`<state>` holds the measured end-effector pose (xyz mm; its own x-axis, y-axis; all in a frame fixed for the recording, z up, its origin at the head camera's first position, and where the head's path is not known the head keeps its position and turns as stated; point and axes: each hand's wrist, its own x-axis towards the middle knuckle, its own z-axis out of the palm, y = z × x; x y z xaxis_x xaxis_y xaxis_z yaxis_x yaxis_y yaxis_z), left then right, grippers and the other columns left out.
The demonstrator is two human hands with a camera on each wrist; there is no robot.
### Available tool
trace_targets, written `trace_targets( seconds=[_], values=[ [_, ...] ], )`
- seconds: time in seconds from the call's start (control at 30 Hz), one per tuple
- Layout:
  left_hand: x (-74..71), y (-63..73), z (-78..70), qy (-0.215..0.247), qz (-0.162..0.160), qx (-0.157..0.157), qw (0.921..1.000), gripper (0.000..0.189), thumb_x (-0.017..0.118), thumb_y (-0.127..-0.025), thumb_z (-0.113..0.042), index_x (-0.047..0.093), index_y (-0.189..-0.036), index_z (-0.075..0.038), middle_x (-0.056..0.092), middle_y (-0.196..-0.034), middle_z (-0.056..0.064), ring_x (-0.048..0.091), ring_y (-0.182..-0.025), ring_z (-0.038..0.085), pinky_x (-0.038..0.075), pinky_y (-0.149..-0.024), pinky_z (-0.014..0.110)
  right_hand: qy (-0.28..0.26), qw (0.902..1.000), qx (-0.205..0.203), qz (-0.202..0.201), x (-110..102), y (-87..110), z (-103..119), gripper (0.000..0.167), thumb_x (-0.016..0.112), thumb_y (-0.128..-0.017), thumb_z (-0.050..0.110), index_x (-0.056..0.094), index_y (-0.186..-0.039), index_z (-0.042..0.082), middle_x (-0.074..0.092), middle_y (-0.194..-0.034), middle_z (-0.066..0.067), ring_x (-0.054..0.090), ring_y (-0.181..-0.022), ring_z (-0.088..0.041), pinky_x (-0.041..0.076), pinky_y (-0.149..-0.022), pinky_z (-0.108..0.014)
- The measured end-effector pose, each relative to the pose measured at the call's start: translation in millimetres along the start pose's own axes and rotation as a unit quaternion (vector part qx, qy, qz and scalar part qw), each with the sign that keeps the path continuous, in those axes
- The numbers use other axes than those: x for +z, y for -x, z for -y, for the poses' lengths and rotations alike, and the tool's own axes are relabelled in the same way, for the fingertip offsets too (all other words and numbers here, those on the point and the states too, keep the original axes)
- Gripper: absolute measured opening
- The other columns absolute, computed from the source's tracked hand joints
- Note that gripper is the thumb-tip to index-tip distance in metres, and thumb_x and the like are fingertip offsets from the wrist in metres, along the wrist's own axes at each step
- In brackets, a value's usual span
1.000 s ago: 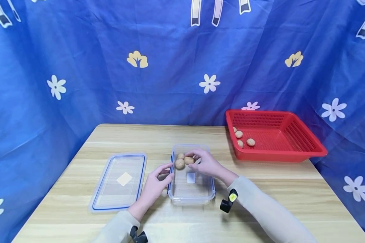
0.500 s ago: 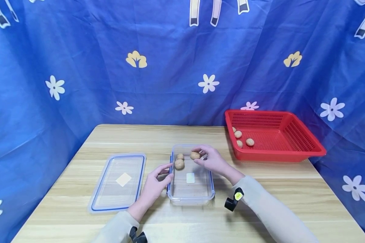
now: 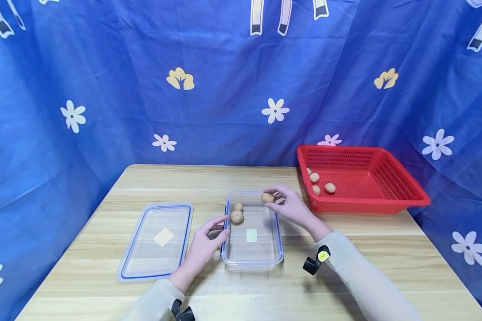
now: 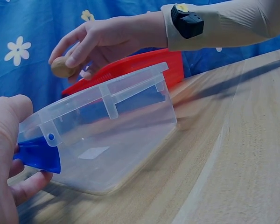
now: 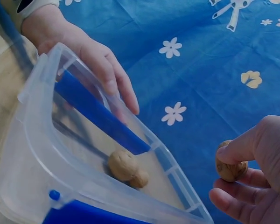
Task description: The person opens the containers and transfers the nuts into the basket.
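Thumb and fingers of my right hand [image 3: 291,206] pinch a walnut [image 3: 267,198] above the far right corner of a clear plastic food container [image 3: 251,255]. Two walnuts [image 5: 125,167] lie inside the container, against its left wall. My left hand [image 3: 205,240] holds that left side, and the left wrist view shows its thumb by the rim and fingers below a blue latch [image 4: 39,155]. A pale label [image 3: 251,235] shows through the bottom.
The container's lid [image 3: 154,258], clear with a blue seal, lies flat to the left. At the back right stands a red basket [image 3: 357,205] with several walnuts at its left end. A blue curtain [image 3: 225,89] hangs behind the wooden table [image 3: 209,178].
My right hand has lifted the walnut away from the other two and carried it right and back toward the container's far right corner. My left hand stays at the container's left side.
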<state>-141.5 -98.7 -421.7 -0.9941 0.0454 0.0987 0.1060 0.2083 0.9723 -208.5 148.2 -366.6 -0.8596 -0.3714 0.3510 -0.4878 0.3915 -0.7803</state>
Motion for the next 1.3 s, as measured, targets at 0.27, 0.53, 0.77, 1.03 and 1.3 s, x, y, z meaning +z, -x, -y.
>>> trace_targets(
  seconds=[0.27,0.53,0.77,1.03,1.3],
  values=[
    [-0.2,0.4,-0.3,0.005,0.001,-0.003,1.0,0.039,0.065,-0.086,-0.008,0.058,-0.123,-0.005,0.058,-0.115,0.023,0.056,-0.104,0.036,0.055,-0.067,0.028,-0.009,0.9999,0.006,-0.013,-12,4.6,7,0.033,0.066,-0.079,-0.007,0.059,-0.111,-0.01,0.058,-0.106,-0.025,0.059,-0.089,-0.039,0.051,-0.076,-0.051],
    [0.3,-1.8,6.0,0.003,-0.004,-0.001,1.0,0.038,0.066,-0.085,-0.009,0.06,-0.122,-0.007,0.059,-0.114,0.021,0.056,-0.104,0.034,0.055,-0.066,0.028,-0.007,0.9992,0.025,-0.029,-23,7.1,10,0.035,0.067,-0.078,-0.007,0.059,-0.112,-0.009,0.059,-0.107,-0.024,0.059,-0.089,-0.039,0.052,-0.074,-0.046],
    [0.0,-0.2,1.1,-0.004,-0.002,-0.001,1.0,0.038,0.066,-0.086,-0.009,0.059,-0.123,-0.007,0.059,-0.114,0.023,0.056,-0.104,0.034,0.055,-0.068,0.027,-0.001,0.9983,0.036,-0.046,-35,8.4,8,0.034,0.066,-0.079,-0.008,0.058,-0.113,-0.009,0.059,-0.104,-0.024,0.057,-0.087,-0.037,0.051,-0.076,-0.046],
    [-0.7,-0.4,0.7,0.002,0.001,-0.001,1.0,0.038,0.065,-0.086,-0.008,0.058,-0.124,-0.006,0.058,-0.114,0.024,0.057,-0.102,0.035,0.055,-0.067,0.028,-0.012,0.9971,0.042,-0.062,-44,7.6,-15,0.038,0.067,-0.08,-0.005,0.058,-0.116,-0.007,0.06,-0.106,-0.023,0.057,-0.089,-0.037,0.048,-0.08,-0.051],
    [-0.9,-0.1,1.7,0.004,0.004,0.002,1.0,0.039,0.065,-0.086,-0.007,0.058,-0.124,-0.005,0.057,-0.115,0.024,0.056,-0.103,0.036,0.054,-0.069,0.027,0.008,0.9954,0.063,-0.072,-54,7.0,-40,0.039,0.071,-0.081,0.006,0.06,-0.119,0.003,0.061,-0.11,-0.014,0.057,-0.09,-0.028,0.05,-0.077,-0.038]
  ],
)
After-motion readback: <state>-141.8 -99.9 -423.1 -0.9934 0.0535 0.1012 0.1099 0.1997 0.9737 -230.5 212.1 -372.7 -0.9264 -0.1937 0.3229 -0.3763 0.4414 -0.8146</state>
